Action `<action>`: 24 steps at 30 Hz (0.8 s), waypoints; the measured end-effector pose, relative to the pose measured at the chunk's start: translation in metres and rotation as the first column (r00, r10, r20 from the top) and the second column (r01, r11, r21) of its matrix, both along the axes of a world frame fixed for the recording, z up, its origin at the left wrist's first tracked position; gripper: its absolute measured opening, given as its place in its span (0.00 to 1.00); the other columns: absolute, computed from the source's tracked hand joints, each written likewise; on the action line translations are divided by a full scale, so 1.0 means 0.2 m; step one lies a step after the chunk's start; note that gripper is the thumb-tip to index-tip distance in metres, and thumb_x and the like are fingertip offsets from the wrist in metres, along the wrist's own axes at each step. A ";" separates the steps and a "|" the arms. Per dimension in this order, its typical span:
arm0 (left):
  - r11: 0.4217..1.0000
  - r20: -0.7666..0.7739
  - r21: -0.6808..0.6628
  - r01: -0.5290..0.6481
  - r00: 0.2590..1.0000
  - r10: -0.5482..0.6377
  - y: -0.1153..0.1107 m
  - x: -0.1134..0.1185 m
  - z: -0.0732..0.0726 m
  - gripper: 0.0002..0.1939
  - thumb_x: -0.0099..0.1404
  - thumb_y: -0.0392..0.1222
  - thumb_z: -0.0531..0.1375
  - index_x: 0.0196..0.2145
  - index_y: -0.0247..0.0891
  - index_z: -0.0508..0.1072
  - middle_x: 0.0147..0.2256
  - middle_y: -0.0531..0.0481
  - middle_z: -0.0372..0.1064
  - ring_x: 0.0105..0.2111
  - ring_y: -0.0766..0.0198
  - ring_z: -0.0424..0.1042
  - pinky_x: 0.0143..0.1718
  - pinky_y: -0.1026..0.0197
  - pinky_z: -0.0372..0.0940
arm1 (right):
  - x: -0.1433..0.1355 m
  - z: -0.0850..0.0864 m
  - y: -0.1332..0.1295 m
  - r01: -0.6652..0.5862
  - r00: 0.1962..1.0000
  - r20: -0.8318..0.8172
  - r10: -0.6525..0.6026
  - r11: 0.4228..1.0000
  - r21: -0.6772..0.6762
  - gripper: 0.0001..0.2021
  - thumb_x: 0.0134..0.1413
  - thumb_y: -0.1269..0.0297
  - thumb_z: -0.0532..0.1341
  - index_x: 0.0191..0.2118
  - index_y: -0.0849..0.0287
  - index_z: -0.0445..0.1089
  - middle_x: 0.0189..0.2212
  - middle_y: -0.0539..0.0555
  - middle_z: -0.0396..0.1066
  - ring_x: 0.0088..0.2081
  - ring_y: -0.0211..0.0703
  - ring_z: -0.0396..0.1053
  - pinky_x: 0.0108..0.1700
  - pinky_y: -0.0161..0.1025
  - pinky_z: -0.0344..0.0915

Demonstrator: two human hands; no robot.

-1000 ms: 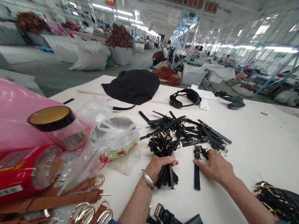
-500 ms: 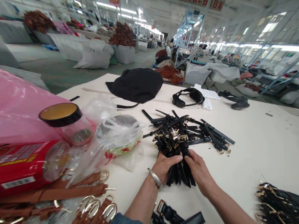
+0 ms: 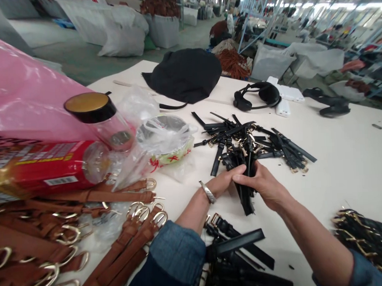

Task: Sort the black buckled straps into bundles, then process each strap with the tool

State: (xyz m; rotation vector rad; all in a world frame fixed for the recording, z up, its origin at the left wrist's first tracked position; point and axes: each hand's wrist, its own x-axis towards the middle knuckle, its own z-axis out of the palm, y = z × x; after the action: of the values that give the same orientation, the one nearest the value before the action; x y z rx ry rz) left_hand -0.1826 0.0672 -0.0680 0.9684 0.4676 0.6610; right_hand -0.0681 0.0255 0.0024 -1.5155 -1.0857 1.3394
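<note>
White table; black straps bunched, 2 hands holding

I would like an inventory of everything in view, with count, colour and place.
held straps: several, black, at both hands
other straps: many, black, mid-table, near edge, right
belts: many, brown, near left
bottle: one, red, left
jar: one, gold-topped, behind bottle
wrapped bowl: one, pale, right of jar
sheet: one, pink, left
cloth: one, black, far side
headset: one, black, right of cloth
blocks: several, white, beside headset
table: one, white, beneath
sacks: several, whitish, beyond table
bracelet: one, silver, left wrist
sleeves: two, blue
left hand, right hand: centre
</note>
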 end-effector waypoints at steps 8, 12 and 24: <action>0.953 -0.140 0.224 0.203 0.975 -0.174 0.00 -0.02 0.06 0.29 0.57 0.60 0.59 0.47 0.34 0.71 0.47 0.43 0.69 0.49 0.51 0.64 0.53 0.49 0.58 | 0.06 -0.09 -0.07 0.060 0.987 0.149 -0.068 0.996 0.061 0.25 0.32 0.64 0.69 0.42 0.61 0.66 0.37 0.54 0.72 0.39 0.48 0.68 0.41 0.44 0.65; 0.923 -0.223 0.342 0.176 0.969 -0.103 0.00 0.00 0.09 0.26 0.59 0.56 0.58 0.49 0.36 0.68 0.52 0.43 0.63 0.54 0.51 0.58 0.57 0.47 0.52 | 0.05 -0.12 -0.09 0.077 0.991 0.098 -0.086 0.993 0.087 0.21 0.36 0.66 0.66 0.42 0.61 0.67 0.38 0.55 0.72 0.40 0.49 0.68 0.42 0.43 0.65; 0.839 -0.146 0.492 0.232 0.972 -0.183 0.07 -0.16 0.08 0.42 0.45 0.45 0.70 0.57 0.45 0.60 0.59 0.45 0.53 0.57 0.47 0.53 0.54 0.47 0.55 | 0.14 0.00 -0.17 -0.004 0.975 -0.220 -0.035 0.985 -0.174 0.13 0.39 0.64 0.67 0.35 0.59 0.68 0.26 0.50 0.68 0.25 0.38 0.63 0.27 0.35 0.58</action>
State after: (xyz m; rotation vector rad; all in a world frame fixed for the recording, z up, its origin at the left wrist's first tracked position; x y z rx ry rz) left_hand -0.2136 0.0811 -0.0519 1.5352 0.2629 0.5498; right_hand -0.0402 -0.0080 0.0033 -1.4512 -0.8321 1.5850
